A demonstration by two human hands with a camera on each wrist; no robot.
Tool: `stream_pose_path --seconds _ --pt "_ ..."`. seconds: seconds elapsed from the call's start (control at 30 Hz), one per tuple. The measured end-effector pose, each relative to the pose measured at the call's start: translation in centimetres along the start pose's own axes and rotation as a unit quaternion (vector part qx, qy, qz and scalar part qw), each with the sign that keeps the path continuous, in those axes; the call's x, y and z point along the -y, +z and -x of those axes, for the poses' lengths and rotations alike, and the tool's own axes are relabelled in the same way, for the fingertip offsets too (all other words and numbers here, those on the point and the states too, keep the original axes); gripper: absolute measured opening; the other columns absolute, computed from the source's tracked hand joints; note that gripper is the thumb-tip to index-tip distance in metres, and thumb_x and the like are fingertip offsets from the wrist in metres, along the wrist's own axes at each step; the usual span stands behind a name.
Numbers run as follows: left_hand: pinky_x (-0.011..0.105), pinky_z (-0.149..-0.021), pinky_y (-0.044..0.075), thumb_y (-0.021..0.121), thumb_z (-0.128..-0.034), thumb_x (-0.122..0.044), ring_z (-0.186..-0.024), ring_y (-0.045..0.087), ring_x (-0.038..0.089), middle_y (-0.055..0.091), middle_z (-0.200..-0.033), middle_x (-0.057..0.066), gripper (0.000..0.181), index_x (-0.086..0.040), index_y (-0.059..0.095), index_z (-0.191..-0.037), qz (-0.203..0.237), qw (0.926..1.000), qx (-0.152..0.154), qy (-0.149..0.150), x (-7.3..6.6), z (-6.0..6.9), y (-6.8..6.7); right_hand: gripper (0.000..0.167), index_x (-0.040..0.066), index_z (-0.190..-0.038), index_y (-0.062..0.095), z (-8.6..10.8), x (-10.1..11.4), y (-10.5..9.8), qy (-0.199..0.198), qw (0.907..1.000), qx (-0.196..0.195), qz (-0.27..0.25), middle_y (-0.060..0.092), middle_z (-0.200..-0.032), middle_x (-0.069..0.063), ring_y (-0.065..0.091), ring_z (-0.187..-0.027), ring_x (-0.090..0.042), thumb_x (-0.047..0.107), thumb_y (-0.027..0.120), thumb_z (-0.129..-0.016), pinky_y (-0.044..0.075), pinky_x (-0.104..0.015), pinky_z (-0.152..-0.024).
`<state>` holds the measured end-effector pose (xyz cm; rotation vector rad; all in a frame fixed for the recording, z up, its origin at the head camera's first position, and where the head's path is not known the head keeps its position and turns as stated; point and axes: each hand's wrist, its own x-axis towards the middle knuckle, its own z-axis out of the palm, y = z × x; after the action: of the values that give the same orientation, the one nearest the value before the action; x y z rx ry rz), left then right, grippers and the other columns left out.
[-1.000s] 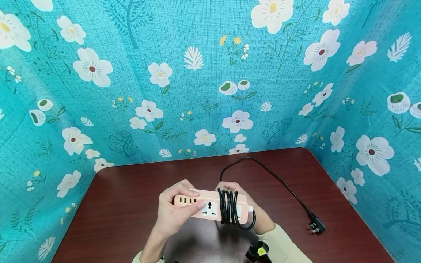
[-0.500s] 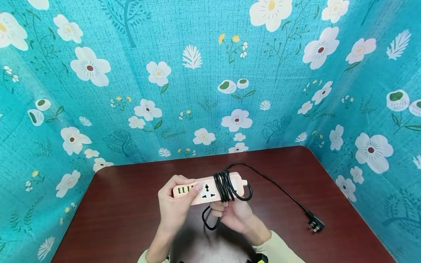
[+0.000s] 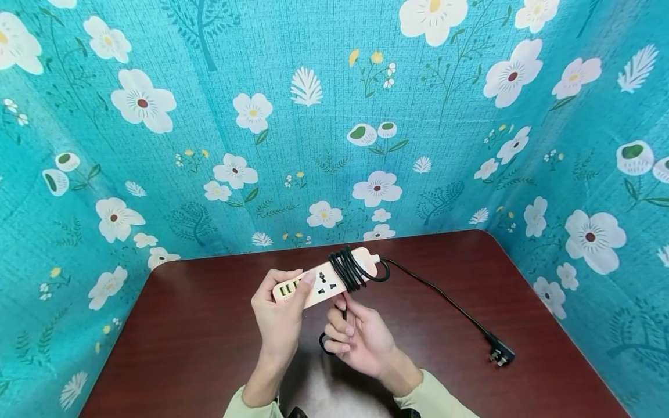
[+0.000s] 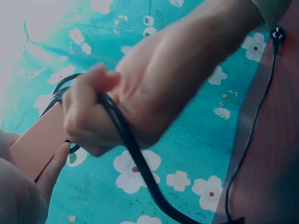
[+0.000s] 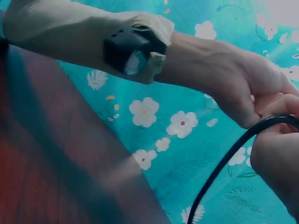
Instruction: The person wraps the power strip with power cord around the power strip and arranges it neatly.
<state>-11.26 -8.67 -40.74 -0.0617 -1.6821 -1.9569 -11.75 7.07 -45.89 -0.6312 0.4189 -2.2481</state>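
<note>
A pale pink power strip (image 3: 313, 290) is held up, tilted with its right end higher, in the head view. My left hand (image 3: 279, 316) grips its left end, thumb across the face beside the USB ports. Several turns of black cable (image 3: 347, 270) wrap round the strip's right part. Just below the coils, my right hand (image 3: 366, 337) has its fingers curled round the cable. In the left wrist view the cable (image 4: 135, 154) passes over the right hand (image 4: 93, 112), close to the strip's underside (image 4: 39, 140).
The cable's far stretch runs right across the dark red table (image 3: 198, 325) to a black plug (image 3: 502, 353) lying there. Teal floral cloth (image 3: 292, 145) stands behind and on both sides of the table. A black device (image 5: 133, 49) is strapped at the right sleeve.
The strip's right end has risen, tilting it. My right hand has come from behind the strip to below it, bringing cable round, and lies slightly left of where it was half a second ago.
</note>
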Motion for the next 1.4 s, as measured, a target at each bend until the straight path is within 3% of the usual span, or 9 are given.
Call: stream_pose_path --seconds 0.3,0.53,0.67,0.9,1.07,1.23,1.4 --pt "0.021 -0.050 0.056 0.086 -0.0845 -0.002 -0.060 0.069 0.006 0.076 -0.084 -0.001 0.020 0.003 0.073 -0.098 -0.033 0.9988 -0.020 0.032 0.5 -0.4 -0.6 0.037 0.023 -0.102 0.050 0.4 0.3 0.3 -0.006 0.9914 -0.064 0.114 0.050 -0.068 0.010 0.033 -0.056 -0.010 0.037 0.020 -0.117 0.044 -0.023 -0.075" --pt "0.019 -0.050 0.054 0.086 -0.0846 -0.003 -0.057 0.068 0.006 0.077 -0.085 -0.001 0.018 0.003 0.074 -0.098 -0.047 0.9958 -0.049 0.061 0.5 -0.9 -0.9 0.029 0.017 -0.102 0.047 0.9 0.4 0.8 -0.021 0.9674 -0.093 0.235 0.051 -0.066 0.005 0.039 -0.055 -0.016 0.030 0.026 -0.117 0.056 -0.028 -0.088" --pt "0.018 -0.049 0.054 0.086 -0.0839 -0.002 -0.057 0.068 0.006 0.077 -0.085 -0.001 0.018 0.003 0.075 -0.097 -0.046 0.9954 -0.055 0.063 0.5 -1.1 -0.9 0.030 0.016 -0.100 0.045 0.9 0.4 0.8 -0.011 0.9568 -0.115 0.267 0.048 -0.065 0.006 0.036 -0.055 -0.015 0.035 0.029 -0.116 0.053 -0.028 -0.083" --pt "0.017 -0.049 0.053 0.087 -0.0833 -0.002 -0.056 0.067 0.006 0.076 -0.084 -0.005 0.019 0.003 0.075 -0.098 -0.052 0.9939 -0.064 0.073 0.7 -1.5 -1.3 0.031 0.014 -0.098 0.045 1.1 0.2 0.8 -0.015 0.9420 -0.126 0.311 0.043 -0.066 0.006 0.039 -0.061 -0.011 0.033 0.030 -0.116 0.036 -0.026 -0.070" --pt "0.017 -0.050 0.054 0.086 -0.0840 -0.003 -0.057 0.068 0.006 0.078 -0.087 0.000 0.019 0.002 0.076 -0.099 -0.056 0.9936 -0.064 0.074 0.8 -1.5 -1.4 0.032 0.012 -0.097 0.045 1.3 0.2 0.9 -0.009 0.9312 -0.141 0.336 0.041 -0.065 0.006 0.037 -0.059 -0.013 0.033 0.031 -0.116 0.037 -0.027 -0.069" --pt "0.017 -0.050 0.054 0.086 -0.0841 -0.003 -0.057 0.068 0.006 0.078 -0.088 -0.002 0.019 0.002 0.075 -0.099 -0.056 0.9938 -0.062 0.073 0.9 -1.6 -1.4 0.039 0.001 -0.094 0.039 1.3 0.4 0.7 -0.014 0.9103 -0.142 0.389 0.041 -0.063 0.003 0.033 -0.055 -0.014 0.031 0.030 -0.117 0.038 -0.028 -0.065" --pt "0.017 -0.049 0.053 0.087 -0.0834 -0.002 -0.055 0.066 0.006 0.077 -0.085 -0.006 0.020 0.003 0.075 -0.098 -0.055 0.9941 -0.066 0.066 1.2 -1.8 -1.5 0.041 -0.008 -0.091 0.037 1.3 0.6 0.4 -0.032 0.8771 -0.135 0.460 0.037 -0.062 -0.018 0.037 -0.056 -0.007 0.023 0.030 -0.116 0.032 -0.023 -0.054"
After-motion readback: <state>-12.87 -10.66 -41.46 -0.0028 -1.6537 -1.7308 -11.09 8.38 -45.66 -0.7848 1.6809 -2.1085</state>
